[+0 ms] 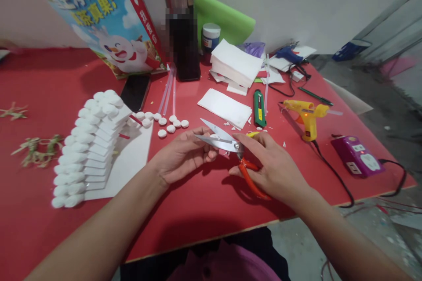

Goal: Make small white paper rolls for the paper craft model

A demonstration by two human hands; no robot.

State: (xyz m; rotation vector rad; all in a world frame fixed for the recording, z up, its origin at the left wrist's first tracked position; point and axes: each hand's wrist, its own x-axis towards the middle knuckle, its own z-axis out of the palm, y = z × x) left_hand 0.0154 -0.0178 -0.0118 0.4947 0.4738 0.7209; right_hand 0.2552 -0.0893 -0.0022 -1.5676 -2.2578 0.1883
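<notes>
My right hand (pixel 273 167) grips a pair of scissors (pixel 224 140) with red-orange handles; the blades are parted and point left. Close to the blades, my left hand (pixel 187 153) is curled with its fingertips pinching a small white piece (pixel 215 136), partly hidden by the blades. A bit of yellow shows behind my right hand's fingers. To the left stands a curved stepped construction (pixel 95 149) of folded white card and rows of white round pieces, on a white sheet (pixel 132 171). Several loose white discs (pixel 171 128) lie beyond my left hand.
On the red table (pixel 184 228) are white paper stacks (pixel 225 107), a green utility knife (pixel 260 107), a yellow glue gun (pixel 306 116) and a purple power strip (pixel 356 156). A phone (pixel 136 91), a cartoon-printed bag (pixel 115 26) and a white-lidded jar (pixel 211 37) stand behind. Straw figures (pixel 39 147) lie left.
</notes>
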